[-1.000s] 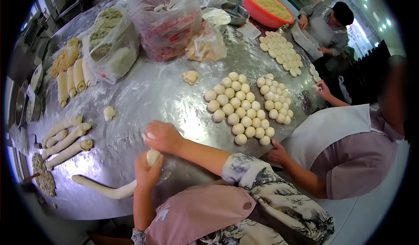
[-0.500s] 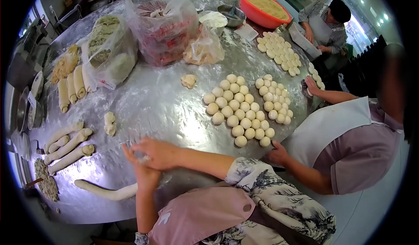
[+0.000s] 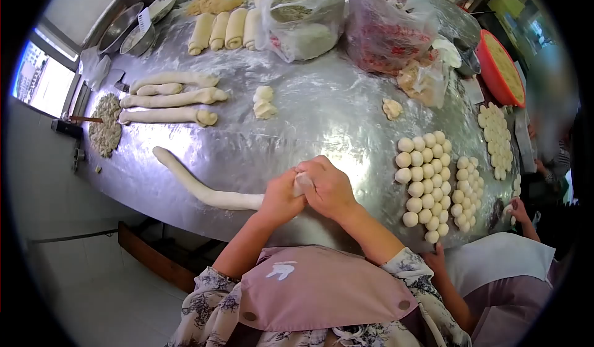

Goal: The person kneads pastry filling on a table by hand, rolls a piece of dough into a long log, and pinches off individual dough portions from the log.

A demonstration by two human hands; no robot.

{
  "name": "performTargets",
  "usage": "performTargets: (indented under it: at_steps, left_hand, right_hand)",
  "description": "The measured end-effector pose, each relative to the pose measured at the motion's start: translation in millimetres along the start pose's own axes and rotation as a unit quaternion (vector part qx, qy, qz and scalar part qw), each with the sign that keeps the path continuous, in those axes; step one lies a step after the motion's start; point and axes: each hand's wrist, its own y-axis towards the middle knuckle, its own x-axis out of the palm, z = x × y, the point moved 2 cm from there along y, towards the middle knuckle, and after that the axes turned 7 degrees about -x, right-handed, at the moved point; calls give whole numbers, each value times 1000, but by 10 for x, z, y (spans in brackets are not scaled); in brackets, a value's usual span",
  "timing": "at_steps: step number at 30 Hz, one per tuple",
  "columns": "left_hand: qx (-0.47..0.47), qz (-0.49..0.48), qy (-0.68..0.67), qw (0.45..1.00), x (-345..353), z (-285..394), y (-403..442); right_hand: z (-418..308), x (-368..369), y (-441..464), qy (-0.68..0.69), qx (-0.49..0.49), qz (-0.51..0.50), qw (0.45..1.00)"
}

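Fingers of my left hand (image 3: 281, 198) grip the dough rope (image 3: 213, 198), trailing across the table (image 3: 278, 146); my right hand (image 3: 329, 187) closes over its end, where uneven squeezing could tear it raggedly.

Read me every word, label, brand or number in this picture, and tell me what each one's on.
No text can be read.
Large plastic bag: red markings, too blurred to make out as words.
White tag-like piece at the bowl: any marks are too small to read.
Pink apron: a white figure, no readable letters.
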Motion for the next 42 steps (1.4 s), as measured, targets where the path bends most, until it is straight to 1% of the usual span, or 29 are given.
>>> performTargets:
  at_steps: [2, 4, 5, 7, 10, 12, 14, 15, 16, 18, 19, 21, 22, 23, 24, 25, 26, 27, 30, 32, 33, 35, 36, 37, 38, 39, 40, 41, 42]
  left_hand:
    - [1, -15, -17, 1000, 28, 59, 25]
    - [9, -33, -13, 999, 25, 180, 33]
    - [22, -21, -2, 1000, 34, 179, 41]
    - [49, -1, 21, 999, 55, 150, 62]
    - [26, -38, 17, 999, 60, -6, 71]
    - [91, -29, 4, 995, 57, -28, 101]
    - [83, -40, 19, 996, 49, -120, 106]
    - [95, -40, 3, 995, 56, -154, 122]
    - [104, -37, -12, 994, 95, -156, 140]
    - [-8, -56, -32, 998, 122, 11, 114]
    - [-63, -57, -37, 996, 96, 72, 91]
    - [-38, -114, -31, 992, 42, 108, 24]
    - [-28, -142, -28, 989, 27, 131, -10]
    - [-4, -159, -51, 986, 22, 221, -41]
    - [16, -173, -78, 982, 47, 328, -111]
    - [41, -177, -111, 977, 101, 393, -128]
    - [-45, -153, -115, 980, 157, 276, -82]
    - [-35, -129, -109, 985, 197, 284, -52]
    - [-2, -63, -85, 994, 272, 299, 35]
    - [24, -33, -67, 997, 274, 259, 94]
    - [15, -33, -73, 997, 265, 240, 103]
    - [-8, -34, -88, 996, 226, 192, 100]
    - [20, -44, -46, 998, 212, 106, 120]
    - [48, -54, -3, 997, 201, -22, 167]
    - [78, -65, 41, 994, 199, -82, 191]
    - [61, -58, 32, 996, 221, -54, 187]
    - [43, -51, 24, 997, 263, 2, 165]
    - [24, -46, 17, 999, 287, 41, 136]
    - [44, -33, 47, 997, 305, 55, 132]
  right_hand:
    - [-80, -61, 14, -63, -12, -12, 998]
    - [-52, -32, 0, -67, 22, 1, 997]
    - [-37, -9, -11, -69, 39, 6, 997]
    - [-10, 37, -11, -43, 24, 32, 998]
    - [96, 126, -42, -25, 0, 55, 998]
    - [89, 115, -50, -32, 1, 61, 998]
    - [93, 129, -49, -31, -5, 74, 997]
    - [144, 145, -63, -26, -19, 86, 996]
    - [205, 131, -80, -21, -10, 90, 996]
    - [327, 126, -83, 5, -2, 93, 996]
    - [424, 115, -60, -4, 10, 105, 994]
    - [640, 83, -29, -12, 37, 122, 992]
    - [829, 19, -24, -48, 90, 98, 990]
    - [1054, -72, 14, -82, 144, 77, 983]
    - [1132, -153, 46, -114, 197, 51, 972]
    - [1135, -163, 137, -82, 184, 40, 979]
    - [1035, -192, 276, -51, 174, 31, 983]
    - [959, -171, 346, -16, 172, 27, 985]
    - [886, -64, 439, 25, 113, 80, 990]
    - [824, -167, 360, 31, 92, 58, 994]
    - [787, -247, 283, 33, 82, 49, 995]
    - [888, -407, 17, 30, 106, 121, 986]
    - [866, -519, -106, 29, 118, 154, 980]
    - [803, -636, -258, 120, 168, 314, 927]
    - [934, -828, -452, 96, 201, 387, 895]
    - [1038, -1081, -596, 62, 233, 483, 842]
    - [1135, -1326, -743, 30, 261, 573, 777]
    - [975, -1351, -722, 40, 294, 521, 800]
    - [768, -1368, -663, 50, 323, 467, 821]
